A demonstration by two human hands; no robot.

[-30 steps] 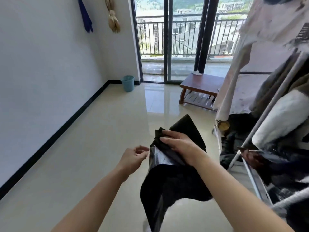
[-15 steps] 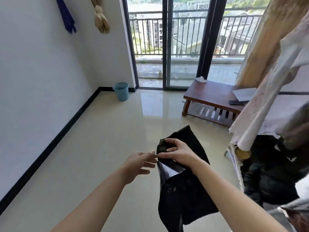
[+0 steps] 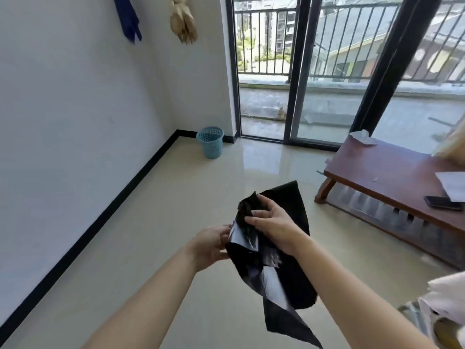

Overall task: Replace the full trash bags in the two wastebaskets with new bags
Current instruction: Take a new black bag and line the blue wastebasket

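A black trash bag [image 3: 284,278] hangs in front of me, folded and crumpled, its lower end trailing down. My right hand [image 3: 270,222] grips the bag's upper part, fingers curled into the plastic. My left hand [image 3: 214,244] pinches the bag's left edge just below, its fingertips partly hidden behind the plastic. A light blue mesh wastebasket [image 3: 210,141] stands in the far corner by the wall and the glass door. No liner shows on its rim from here.
A low brown wooden table [image 3: 392,180] stands at the right with a phone [image 3: 443,203], papers and a crumpled tissue [image 3: 362,137] on it. Sliding glass doors [image 3: 327,71] lead to a balcony ahead. White wall with black skirting runs along the left. Laundry hangs at bottom right.
The view has advanced toward the corner and turned left. My left hand has come in from apart and taken hold of the bag's left edge; my right hand keeps its grip.
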